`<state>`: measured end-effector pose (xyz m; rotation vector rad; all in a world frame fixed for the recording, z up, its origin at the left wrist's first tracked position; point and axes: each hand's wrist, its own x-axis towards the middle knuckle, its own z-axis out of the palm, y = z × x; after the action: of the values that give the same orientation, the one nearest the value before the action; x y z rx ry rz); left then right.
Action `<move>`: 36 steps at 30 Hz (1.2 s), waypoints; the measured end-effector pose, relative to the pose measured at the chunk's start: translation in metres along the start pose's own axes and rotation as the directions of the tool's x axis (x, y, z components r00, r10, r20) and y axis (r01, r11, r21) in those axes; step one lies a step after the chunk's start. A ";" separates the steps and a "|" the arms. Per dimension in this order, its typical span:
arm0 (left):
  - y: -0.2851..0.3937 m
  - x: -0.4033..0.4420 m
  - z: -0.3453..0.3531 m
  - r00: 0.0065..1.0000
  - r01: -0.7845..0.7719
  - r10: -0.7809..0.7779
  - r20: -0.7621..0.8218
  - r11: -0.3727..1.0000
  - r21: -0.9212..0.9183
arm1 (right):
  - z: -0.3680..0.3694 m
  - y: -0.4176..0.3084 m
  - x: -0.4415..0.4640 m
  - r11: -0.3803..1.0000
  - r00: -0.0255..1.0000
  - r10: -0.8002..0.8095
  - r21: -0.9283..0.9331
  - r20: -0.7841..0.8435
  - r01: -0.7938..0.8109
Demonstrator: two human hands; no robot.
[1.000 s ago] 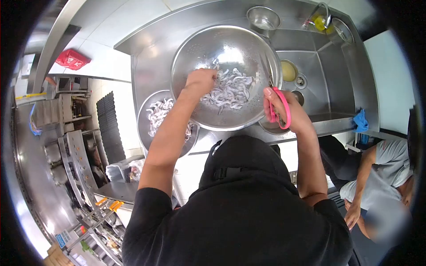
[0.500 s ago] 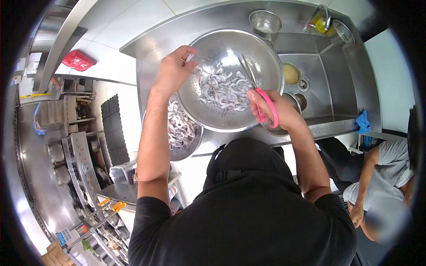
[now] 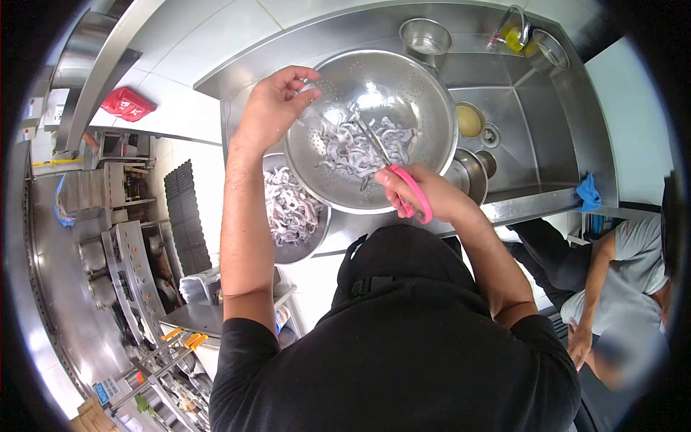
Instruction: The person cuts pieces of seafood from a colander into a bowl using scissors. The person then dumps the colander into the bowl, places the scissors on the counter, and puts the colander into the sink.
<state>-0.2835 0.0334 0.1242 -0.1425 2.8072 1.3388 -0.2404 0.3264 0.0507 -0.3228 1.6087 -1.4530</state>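
Note:
In the head view, my left hand [image 3: 277,104] is closed at the upper left rim of a large perforated steel colander [image 3: 425,79]. It pinches a small whitish piece of raw seafood [image 3: 308,89] between thumb and fingers, partly hidden. My right hand [image 3: 417,193] grips pink-handled scissors [image 3: 416,194] over the colander's lower right. Their blades point up and left above the heap of grey-white, curled seafood strips [image 3: 353,147]. A second steel bowl [image 3: 306,247], partly under the colander and behind my left forearm, holds more such strips [image 3: 291,205].
Right of the colander lies a steel sink [image 3: 536,144] with a bowl of yellowish contents [image 3: 469,120] and a drain. Steel pots [image 3: 471,176] stand by its left edge, another [image 3: 426,39] behind. A blue cloth [image 3: 589,193] hangs at the front right. A person [image 3: 612,281] sits at right.
My right hand and the scissors have moved left and slightly down, bringing the blades over the strips. My left hand has shifted slightly left and up, still pinching the whitish piece.

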 end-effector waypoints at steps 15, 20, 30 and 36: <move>-0.070 0.032 0.076 0.987 -0.124 0.070 0.146 0.910 0.397 | -0.032 0.002 -0.014 0.997 0.986 0.040 0.065 -0.161 -0.030; -0.128 0.042 0.132 0.942 -0.143 -0.083 0.326 0.778 0.611 | -0.028 0.002 -0.014 0.998 0.987 0.039 0.045 -0.158 -0.032; -0.132 0.038 0.145 0.937 -0.131 -0.164 0.310 0.656 0.743 | -0.034 0.004 -0.017 0.998 0.986 0.028 0.067 -0.165 -0.017; -0.073 0.034 0.078 0.950 -0.035 -0.160 0.268 0.798 0.602 | -0.035 0.004 -0.017 0.997 0.986 0.021 0.081 -0.168 -0.008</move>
<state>-0.3117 0.0457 0.0167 -0.0055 2.7553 0.3498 -0.2556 0.3619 0.0504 -0.1451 1.6775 -1.5634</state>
